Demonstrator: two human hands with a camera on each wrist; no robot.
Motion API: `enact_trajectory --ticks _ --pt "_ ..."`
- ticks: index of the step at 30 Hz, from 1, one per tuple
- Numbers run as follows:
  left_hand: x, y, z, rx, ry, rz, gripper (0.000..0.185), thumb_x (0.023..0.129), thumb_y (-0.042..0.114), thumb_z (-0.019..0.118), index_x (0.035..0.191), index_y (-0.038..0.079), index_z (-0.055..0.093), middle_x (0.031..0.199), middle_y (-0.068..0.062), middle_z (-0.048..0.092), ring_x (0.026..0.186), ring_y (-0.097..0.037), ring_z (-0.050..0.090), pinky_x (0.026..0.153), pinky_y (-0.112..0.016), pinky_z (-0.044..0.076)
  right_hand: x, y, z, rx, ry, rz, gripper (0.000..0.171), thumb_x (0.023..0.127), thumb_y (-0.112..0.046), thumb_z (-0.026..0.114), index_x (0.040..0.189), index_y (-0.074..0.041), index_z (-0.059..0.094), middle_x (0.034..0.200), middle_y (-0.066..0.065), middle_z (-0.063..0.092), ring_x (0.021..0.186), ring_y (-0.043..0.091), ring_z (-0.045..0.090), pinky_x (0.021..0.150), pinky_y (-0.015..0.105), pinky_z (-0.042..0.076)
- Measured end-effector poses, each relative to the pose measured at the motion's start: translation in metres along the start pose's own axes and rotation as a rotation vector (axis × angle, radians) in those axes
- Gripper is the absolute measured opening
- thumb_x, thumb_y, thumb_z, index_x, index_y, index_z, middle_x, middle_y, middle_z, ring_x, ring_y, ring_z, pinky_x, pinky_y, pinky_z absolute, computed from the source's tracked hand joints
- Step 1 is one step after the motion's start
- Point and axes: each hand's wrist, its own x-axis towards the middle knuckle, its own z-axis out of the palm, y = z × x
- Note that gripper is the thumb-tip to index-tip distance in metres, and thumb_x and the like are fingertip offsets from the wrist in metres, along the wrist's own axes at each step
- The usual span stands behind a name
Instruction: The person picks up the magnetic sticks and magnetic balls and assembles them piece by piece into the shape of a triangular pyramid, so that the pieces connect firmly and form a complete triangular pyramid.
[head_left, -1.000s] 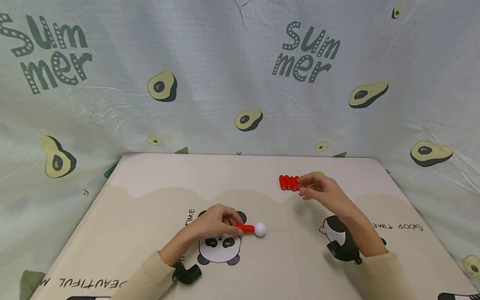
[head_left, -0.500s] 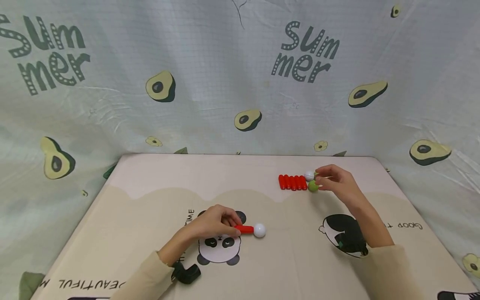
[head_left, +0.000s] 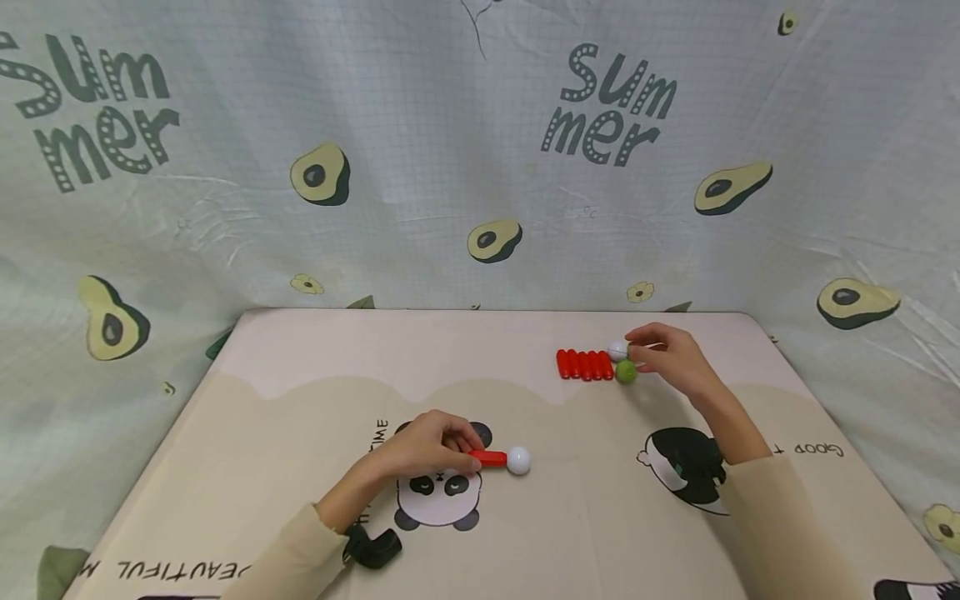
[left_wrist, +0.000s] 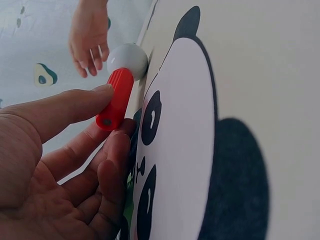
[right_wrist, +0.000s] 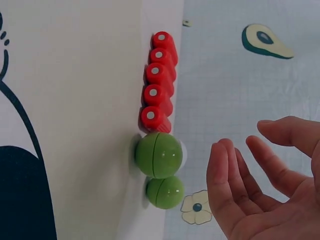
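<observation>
Presently: left hand [head_left: 431, 446] pinching red stick [head_left: 489, 457] with white ball [head_left: 518, 460] at counter [head_left: 300, 417] six o'clock, steadying it; right hand [head_left: 670, 354] spread beside green balls [right_wrist: 159, 155], two o'clock.

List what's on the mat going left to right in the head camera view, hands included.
left hand → red stick → white ball on its tip → row of red sticks → white ball beside the row → right hand
</observation>
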Motion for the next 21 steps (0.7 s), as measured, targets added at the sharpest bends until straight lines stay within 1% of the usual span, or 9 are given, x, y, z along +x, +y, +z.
enact_trajectory --ticks 4,8,17,21 --pt "0.000 -0.001 0.000 0.002 -0.001 0.001 0.016 0.088 0.013 0.080 0.102 0.007 0.076 0.084 -0.004 0.076 0.075 -0.012 0.066 0.064 -0.022 0.049 0.007 -0.001 0.002 -0.042 -0.022 -0.014 0.040 0.104 -0.021 0.060 0.134 0.006 0.058 0.131 0.025 0.062 0.109 0.032 0.064 0.080 0.022 0.059" --pt "0.000 -0.002 0.001 0.003 -0.001 0.002 0.017 0.088 0.014 0.081 0.102 0.007 0.076 0.085 -0.003 0.076 0.075 -0.012 0.065 0.065 -0.022 0.049 0.012 -0.001 0.002 -0.065 -0.027 -0.020 0.039 0.103 -0.019 0.060 0.133 0.006 0.059 0.129 0.026 0.063 0.110 0.033 0.065 0.079 0.025 0.060" --pt "0.000 -0.003 0.001 0.034 0.001 0.016 0.016 0.088 0.017 0.081 0.102 0.009 0.077 0.085 -0.002 0.075 0.076 -0.012 0.064 0.065 -0.022 0.048 0.018 0.009 0.005 -0.138 -0.004 0.026 0.036 0.103 -0.018 0.061 0.132 0.005 0.060 0.126 0.026 0.064 0.108 0.033 0.065 0.078 0.022 0.058" --pt "0.000 -0.004 0.000 0.036 0.000 0.021 0.017 0.088 0.017 0.080 0.102 0.009 0.077 0.085 -0.002 0.075 0.076 -0.012 0.064 0.066 -0.022 0.049 0.018 0.011 0.007 -0.155 -0.001 0.032 0.036 0.103 -0.018 0.060 0.131 0.004 0.060 0.125 0.025 0.064 0.109 0.034 0.064 0.079 0.024 0.058"
